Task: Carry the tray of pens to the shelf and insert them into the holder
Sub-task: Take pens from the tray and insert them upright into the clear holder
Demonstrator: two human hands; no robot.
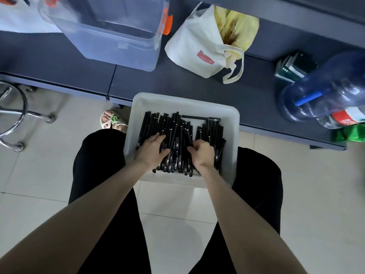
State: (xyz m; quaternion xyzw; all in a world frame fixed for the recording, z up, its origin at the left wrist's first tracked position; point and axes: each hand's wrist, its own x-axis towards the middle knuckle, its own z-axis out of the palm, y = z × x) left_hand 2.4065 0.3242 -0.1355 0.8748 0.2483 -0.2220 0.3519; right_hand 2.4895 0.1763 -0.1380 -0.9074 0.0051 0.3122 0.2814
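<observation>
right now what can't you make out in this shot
All in the head view:
- Whether the right hand grips any pens: its knuckles hide the fingertips.
- Pens under the left hand: covered.
- Print on the pens: too small.
- Blue bottle: blurred, cut off by the right edge.

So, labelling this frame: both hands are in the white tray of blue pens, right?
Not quite. The head view shows the pens are black, not blue. Both the left hand and the right hand are indeed in the white tray.
</observation>
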